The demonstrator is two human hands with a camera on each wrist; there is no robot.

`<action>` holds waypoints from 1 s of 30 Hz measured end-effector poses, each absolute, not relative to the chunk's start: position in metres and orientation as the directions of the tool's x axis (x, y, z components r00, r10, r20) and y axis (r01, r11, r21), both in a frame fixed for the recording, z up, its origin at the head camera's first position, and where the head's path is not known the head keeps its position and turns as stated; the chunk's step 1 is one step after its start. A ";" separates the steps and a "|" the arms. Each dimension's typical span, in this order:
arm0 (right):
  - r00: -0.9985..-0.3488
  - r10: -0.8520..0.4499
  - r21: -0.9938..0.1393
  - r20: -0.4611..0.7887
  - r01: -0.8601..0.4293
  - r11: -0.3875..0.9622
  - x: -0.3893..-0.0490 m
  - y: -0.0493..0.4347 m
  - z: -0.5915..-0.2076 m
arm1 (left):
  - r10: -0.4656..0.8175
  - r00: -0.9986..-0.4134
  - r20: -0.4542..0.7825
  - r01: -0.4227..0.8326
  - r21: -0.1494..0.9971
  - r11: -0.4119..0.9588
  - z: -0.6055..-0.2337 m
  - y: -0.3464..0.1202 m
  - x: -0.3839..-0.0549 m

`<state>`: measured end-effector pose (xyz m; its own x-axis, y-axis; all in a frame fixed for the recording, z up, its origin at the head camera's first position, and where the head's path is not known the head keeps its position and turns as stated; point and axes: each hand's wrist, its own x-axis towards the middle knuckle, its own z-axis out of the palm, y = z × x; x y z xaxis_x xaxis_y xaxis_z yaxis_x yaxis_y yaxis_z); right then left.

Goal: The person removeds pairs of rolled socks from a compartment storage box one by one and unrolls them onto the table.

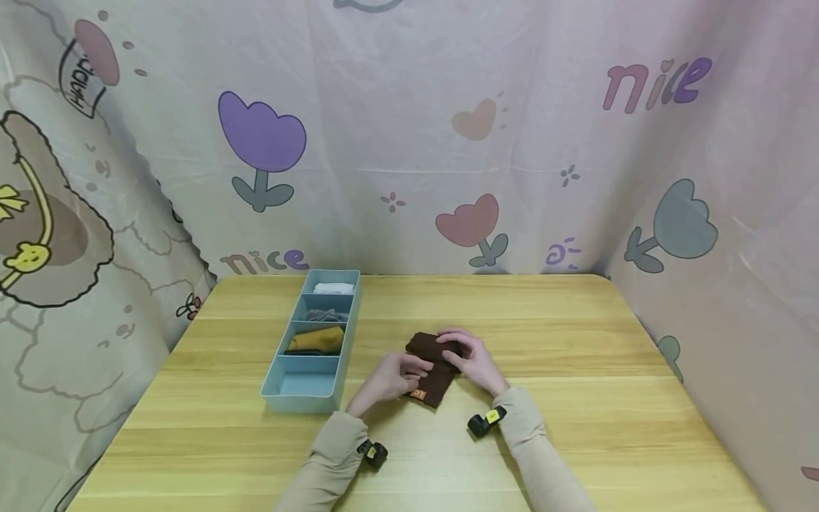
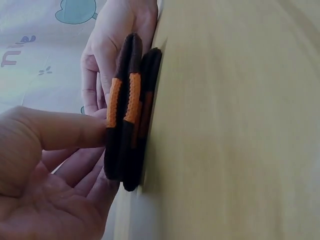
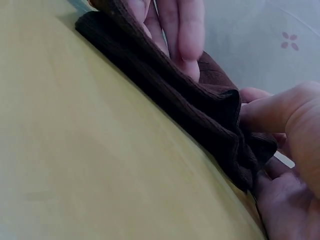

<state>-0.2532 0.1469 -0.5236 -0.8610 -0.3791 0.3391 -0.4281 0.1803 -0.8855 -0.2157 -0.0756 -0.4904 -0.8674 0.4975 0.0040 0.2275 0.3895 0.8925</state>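
Note:
A pair of dark brown ribbed socks (image 1: pixel 439 384) lies on the table, its far end folded over and an orange patch at the near end. Stacked layers with orange bands show edge-on on the socks (image 2: pixel 131 100) in the left wrist view. My left hand (image 1: pixel 389 378) rests on their left side, thumb and fingers fairly straight and touching the cloth. At the far right end, my right hand (image 1: pixel 475 363) pinches the folded edge between thumb and fingers. The gathered end of the socks (image 3: pixel 220 130) shows by that thumb in the right wrist view.
Left of the socks stands a blue divided storage box (image 1: pixel 271 382). Its compartments hold a white folded item (image 1: pixel 333 289), grey cloth (image 1: pixel 325 316) and a mustard-yellow folded item (image 1: pixel 318 340) with something dark; the nearest shows a bare bottom. A printed curtain (image 1: pixel 384 142) hangs behind the wooden table (image 1: pixel 576 441).

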 end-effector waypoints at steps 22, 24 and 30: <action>-0.913 -0.288 -0.797 0.288 -0.395 0.456 -0.263 0.139 -0.523 | 0.616 -0.785 -0.066 0.148 0.946 0.290 -0.492 -0.091 -0.220; -0.912 -0.285 -0.797 0.296 -0.400 0.453 -0.265 0.138 -0.524 | 0.616 -0.784 -0.070 0.140 0.948 0.286 -0.492 -0.091 -0.219; -0.903 -0.286 -0.781 0.322 -0.424 0.459 -0.275 0.136 -0.525 | 0.618 -0.782 -0.075 0.140 0.946 0.292 -0.492 -0.092 -0.219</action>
